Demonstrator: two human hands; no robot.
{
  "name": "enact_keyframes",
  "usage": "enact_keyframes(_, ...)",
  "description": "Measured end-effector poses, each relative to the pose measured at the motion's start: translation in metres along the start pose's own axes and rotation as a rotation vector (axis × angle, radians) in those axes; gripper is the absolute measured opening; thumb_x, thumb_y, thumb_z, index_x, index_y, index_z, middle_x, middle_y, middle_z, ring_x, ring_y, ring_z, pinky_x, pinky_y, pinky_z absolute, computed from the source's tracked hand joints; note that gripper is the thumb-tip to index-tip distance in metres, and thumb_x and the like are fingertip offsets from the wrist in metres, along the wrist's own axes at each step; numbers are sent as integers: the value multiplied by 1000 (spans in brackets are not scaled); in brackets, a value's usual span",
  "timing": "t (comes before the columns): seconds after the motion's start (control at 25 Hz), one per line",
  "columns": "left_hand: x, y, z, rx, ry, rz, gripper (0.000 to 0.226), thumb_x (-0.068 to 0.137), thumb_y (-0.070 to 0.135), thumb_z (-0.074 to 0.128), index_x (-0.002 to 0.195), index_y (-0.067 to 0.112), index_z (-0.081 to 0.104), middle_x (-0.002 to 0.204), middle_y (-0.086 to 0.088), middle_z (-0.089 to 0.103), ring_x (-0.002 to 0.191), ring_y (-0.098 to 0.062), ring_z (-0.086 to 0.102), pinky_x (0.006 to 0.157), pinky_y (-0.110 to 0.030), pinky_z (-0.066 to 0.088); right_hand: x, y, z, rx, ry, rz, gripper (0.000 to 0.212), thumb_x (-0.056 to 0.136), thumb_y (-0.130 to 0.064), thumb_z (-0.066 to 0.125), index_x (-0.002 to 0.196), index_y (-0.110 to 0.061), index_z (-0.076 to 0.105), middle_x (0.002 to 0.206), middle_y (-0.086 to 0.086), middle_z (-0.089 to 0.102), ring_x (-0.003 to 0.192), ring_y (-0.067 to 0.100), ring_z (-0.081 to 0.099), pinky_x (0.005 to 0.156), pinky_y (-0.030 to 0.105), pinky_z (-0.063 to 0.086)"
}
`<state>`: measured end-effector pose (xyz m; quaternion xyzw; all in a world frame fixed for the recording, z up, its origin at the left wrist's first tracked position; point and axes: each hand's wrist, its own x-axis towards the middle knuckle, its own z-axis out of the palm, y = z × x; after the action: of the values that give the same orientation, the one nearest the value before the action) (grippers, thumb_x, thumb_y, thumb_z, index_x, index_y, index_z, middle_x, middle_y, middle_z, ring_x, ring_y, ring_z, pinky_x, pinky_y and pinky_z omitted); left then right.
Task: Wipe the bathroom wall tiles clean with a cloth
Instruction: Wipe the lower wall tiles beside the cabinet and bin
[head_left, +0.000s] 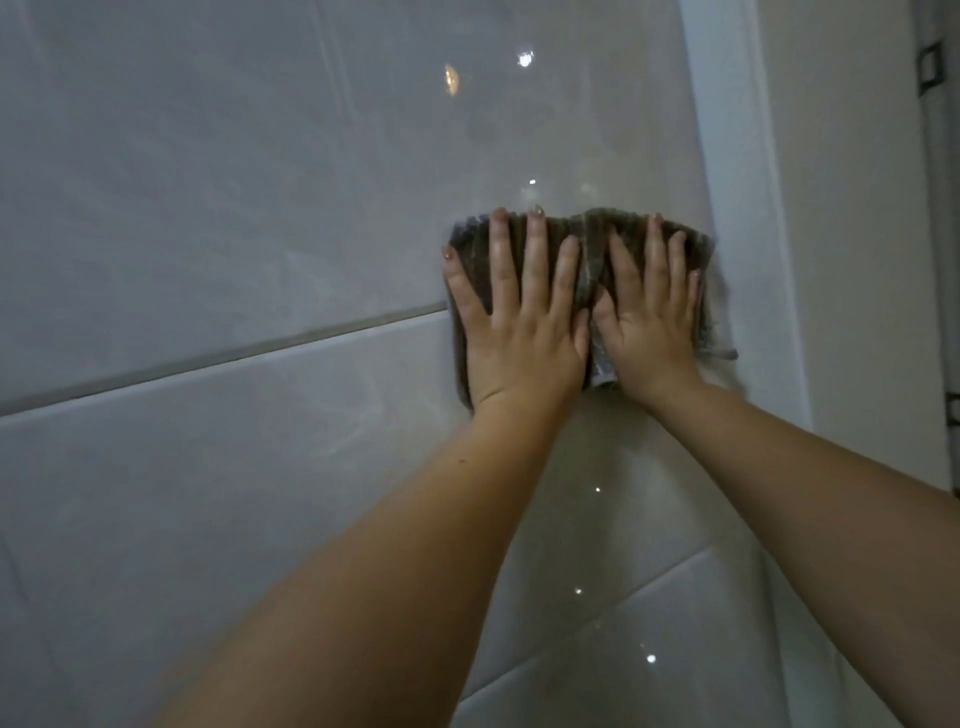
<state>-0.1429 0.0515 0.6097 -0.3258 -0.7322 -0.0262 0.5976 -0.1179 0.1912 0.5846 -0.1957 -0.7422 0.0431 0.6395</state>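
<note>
I see both hands flat on the cloth (584, 244) — left hand (519, 332) and right hand (647, 327) side by side, fingers straight, pressing it against glossy wall tiles (234, 208) near the white corner trim (743, 208).

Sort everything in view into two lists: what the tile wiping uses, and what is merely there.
In use: brown striped cloth; left hand and right hand, both pressing it flat; glossy pale grey wall tiles.
Merely there: white vertical trim strip; plain beige wall beyond it; dark patterned strip at the right edge.
</note>
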Motion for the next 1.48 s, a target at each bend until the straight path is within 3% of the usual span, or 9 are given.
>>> enact_keyframes(0.16,-25,20,13,-8,-30,52,67,99,55,22,155,24,3,163,-11,-8,148,-38,-14,108,-70,-17,-40,30,7,23,-26,62,62,94,-49,21,152,-27,18,160,16,7,147,37,2,115,60,8)
enact_keyframes(0.32,-47,8,13,16,-6,104,67,99,56,26,155,24,9,164,-11,0,149,-36,-7,110,-68,-14,-65,20,11,21,-14,84,60,95,-46,23,151,-26,17,159,18,8,146,40,4,114,63,10)
enact_keyframes(0.68,-148,-98,-8,59,18,103,71,96,60,36,154,25,21,162,-10,14,149,-35,5,114,-68,-5,-155,-93,14,42,-42,13,57,97,-47,23,150,-26,19,158,21,13,146,41,5,116,61,7)
enact_keyframes(0.88,-215,-166,-24,89,15,47,71,96,64,37,154,26,24,161,-9,17,148,-35,10,112,-71,8,-206,-171,14,58,-59,-43,59,94,-41,35,149,-25,21,156,24,17,144,45,10,113,64,11)
enact_keyframes(1.08,-278,-217,-30,113,39,-20,69,95,63,42,151,25,33,158,-12,23,148,-36,14,112,-71,7,-248,-228,18,61,-77,-141,59,93,-41,41,147,-24,27,154,24,21,142,47,14,112,67,13)
enact_keyframes(1.24,-336,-246,-31,127,13,-36,68,95,57,42,152,23,28,160,-13,19,150,-35,3,111,-72,4,-289,-264,23,91,-103,-273,59,92,-44,40,147,-32,21,155,17,16,144,43,13,112,66,12)
enact_keyframes(1.48,-358,-219,-18,113,-19,-49,71,92,56,39,152,22,21,163,-11,-2,150,-36,-1,111,-71,0,-296,-223,30,105,-96,-539,46,94,-45,40,139,-35,40,153,8,26,147,33,10,115,61,8)
